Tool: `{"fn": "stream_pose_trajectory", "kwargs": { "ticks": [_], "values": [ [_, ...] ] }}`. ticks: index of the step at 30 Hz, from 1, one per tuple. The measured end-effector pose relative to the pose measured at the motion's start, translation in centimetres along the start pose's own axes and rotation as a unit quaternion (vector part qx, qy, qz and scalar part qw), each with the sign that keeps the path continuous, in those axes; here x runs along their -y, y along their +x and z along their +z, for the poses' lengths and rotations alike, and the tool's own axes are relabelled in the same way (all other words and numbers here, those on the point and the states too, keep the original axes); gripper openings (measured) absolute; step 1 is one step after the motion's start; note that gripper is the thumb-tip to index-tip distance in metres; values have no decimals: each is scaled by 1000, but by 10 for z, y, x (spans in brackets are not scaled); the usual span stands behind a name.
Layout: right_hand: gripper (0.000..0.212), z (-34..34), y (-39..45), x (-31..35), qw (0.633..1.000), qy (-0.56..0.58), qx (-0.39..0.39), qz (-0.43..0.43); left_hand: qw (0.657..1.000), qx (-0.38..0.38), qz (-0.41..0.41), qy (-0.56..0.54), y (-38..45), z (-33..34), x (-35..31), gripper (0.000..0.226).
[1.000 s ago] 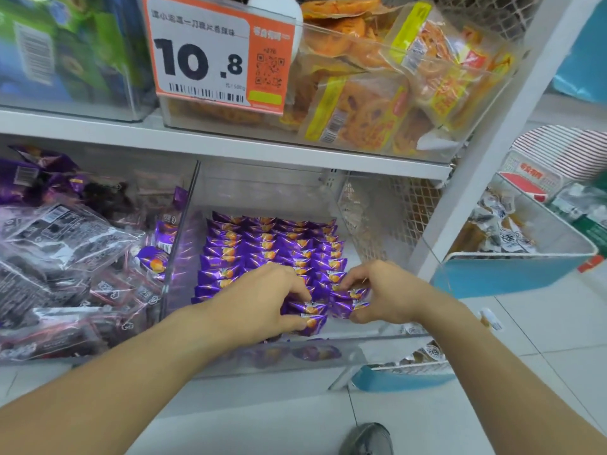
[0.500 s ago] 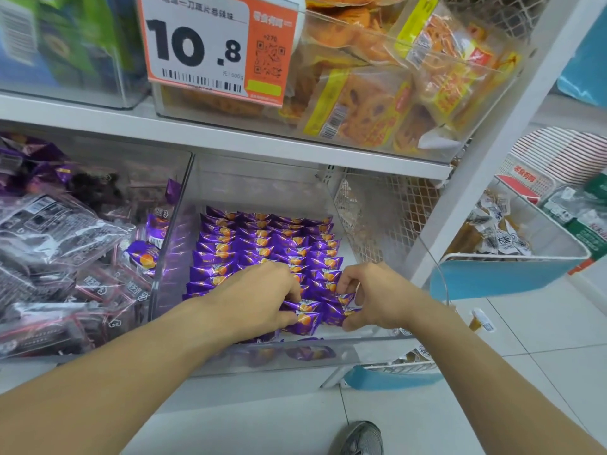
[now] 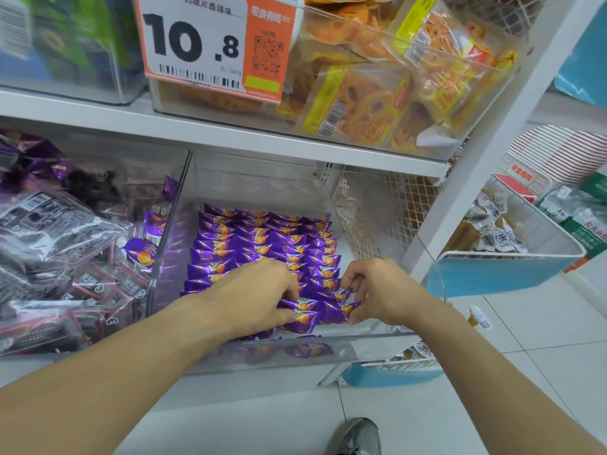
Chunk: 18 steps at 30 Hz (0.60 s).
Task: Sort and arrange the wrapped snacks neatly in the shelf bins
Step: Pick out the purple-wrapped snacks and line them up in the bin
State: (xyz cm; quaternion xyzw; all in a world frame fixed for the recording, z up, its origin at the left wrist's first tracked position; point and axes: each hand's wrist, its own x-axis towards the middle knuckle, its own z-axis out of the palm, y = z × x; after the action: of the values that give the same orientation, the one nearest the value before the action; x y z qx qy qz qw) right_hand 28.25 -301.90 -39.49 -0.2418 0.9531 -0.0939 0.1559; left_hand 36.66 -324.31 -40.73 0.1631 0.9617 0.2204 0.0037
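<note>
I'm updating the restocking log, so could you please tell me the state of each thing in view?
Left hand: pinching purple snacks in the front row.
Right hand: pinching purple snacks in the front row.
Purple snacks: lined in neat rows.
Clear bin: partly filled.
Left bin: dark packets heaped loosely.
Upper bin: orange packets piled.

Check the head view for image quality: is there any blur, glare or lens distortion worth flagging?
Head view: even, bright light with no hard shadows; wide-angle bending bows the shelf edge and upright; the price tag is sharp, the green boxes top left smeared; the clear bin front shows soft reflections; both hands and purple snacks look crisp.
</note>
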Motion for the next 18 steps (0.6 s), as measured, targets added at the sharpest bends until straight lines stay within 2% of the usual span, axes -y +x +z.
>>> {"fn": "stream_pose_trajectory", "kwargs": {
  "ticks": [8, 12, 15, 18],
  "values": [
    [47, -5, -8, 0, 999, 31, -11, 17, 1000, 1, -7, 4, -1, -1, 1, 24],
    [47, -13, -14, 5, 1000, 7, -16, 21, 1000, -7, -13, 2, -5, -4, -1, 27],
    [32, -27, -20, 16, 994, 7, -108, -11, 999, -37, -10, -12, -13, -15, -6, 29],
    [5, -34, -26, 45, 963, 113, -221, -102, 995, -91, -12, -34, -29, -37, -15, 24]
  ]
}}
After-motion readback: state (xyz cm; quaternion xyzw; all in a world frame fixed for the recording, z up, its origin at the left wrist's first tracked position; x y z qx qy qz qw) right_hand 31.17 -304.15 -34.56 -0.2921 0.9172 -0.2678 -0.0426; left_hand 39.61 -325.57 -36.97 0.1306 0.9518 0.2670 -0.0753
